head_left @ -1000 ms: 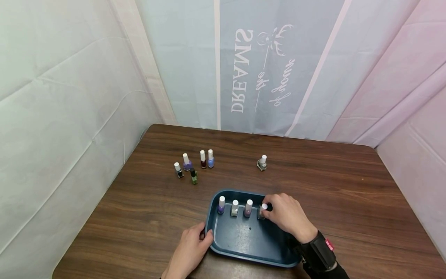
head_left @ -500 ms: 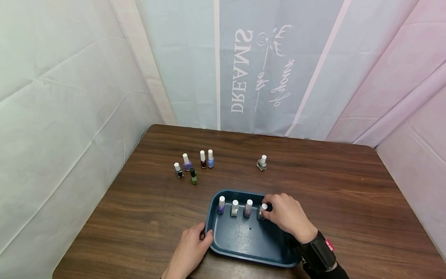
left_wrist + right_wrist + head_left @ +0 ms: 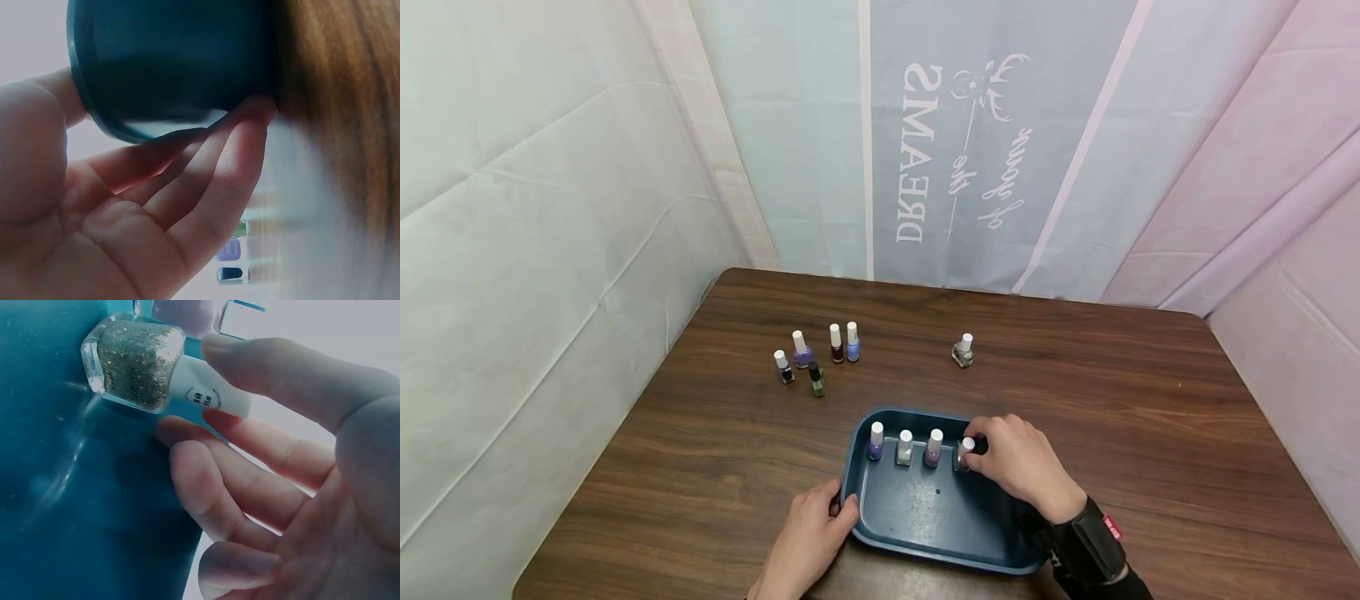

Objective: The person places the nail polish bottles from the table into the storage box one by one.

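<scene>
Right hand (image 3: 1018,462) grip pinching glitter polish bottle (image 3: 134,365) cap, upright in blue tray (image 3: 925,517) – 1 o'clock corner, left hand (image 3: 808,537) grip curled on tray rim at 9 o'clock

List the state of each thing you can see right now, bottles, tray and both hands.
Glitter bottle: upright in tray, cap pinched by right hand.
Three other tray bottles: upright, capped.
Tray: flat on table, rim held by left hand.
Six table bottles: upright, capped, untouched.

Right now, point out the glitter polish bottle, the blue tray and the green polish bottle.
glitter polish bottle (image 3: 134,365), right wrist view, on the glass body full of glitter.
blue tray (image 3: 940,508), head view, on the bare floor near its middle.
green polish bottle (image 3: 817,383), head view, on its lower glass body.
</scene>
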The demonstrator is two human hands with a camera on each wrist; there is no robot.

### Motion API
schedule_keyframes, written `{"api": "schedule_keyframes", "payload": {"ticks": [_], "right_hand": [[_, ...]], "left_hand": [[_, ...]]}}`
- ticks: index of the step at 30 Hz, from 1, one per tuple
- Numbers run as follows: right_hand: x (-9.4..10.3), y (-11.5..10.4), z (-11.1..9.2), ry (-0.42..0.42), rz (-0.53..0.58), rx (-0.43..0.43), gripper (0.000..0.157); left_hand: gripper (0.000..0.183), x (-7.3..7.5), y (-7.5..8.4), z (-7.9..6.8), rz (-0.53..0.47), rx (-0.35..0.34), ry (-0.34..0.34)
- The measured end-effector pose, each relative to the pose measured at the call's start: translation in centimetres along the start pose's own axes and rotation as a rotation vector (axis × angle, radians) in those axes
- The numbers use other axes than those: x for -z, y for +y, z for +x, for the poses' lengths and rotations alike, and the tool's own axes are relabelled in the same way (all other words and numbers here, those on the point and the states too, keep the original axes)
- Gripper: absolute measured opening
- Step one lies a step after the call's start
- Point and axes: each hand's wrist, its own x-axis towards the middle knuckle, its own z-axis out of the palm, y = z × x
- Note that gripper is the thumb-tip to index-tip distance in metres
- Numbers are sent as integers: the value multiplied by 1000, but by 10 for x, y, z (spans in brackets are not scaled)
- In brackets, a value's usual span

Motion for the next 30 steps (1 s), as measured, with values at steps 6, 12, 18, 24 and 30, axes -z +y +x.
{"api": "schedule_keyframes", "payload": {"ticks": [6,12,18,24,30], "right_hand": [[2,0,0,1,15,-1,22],[4,1,-1,22,14,8,23],[9,0,-2,19,15,6,24],[14,-2,-3,22,22,14,25],[18,-2,-4,47,11,42,24]], "left_hand": [[18,0,0,1,7,14,-6],[18,-1,0,1,5,9,-7],[17,-1,-1,2,12,12,-4],[18,-1,0,1,5,15,-7],[19,0,0,2,8,13,-2]]}}
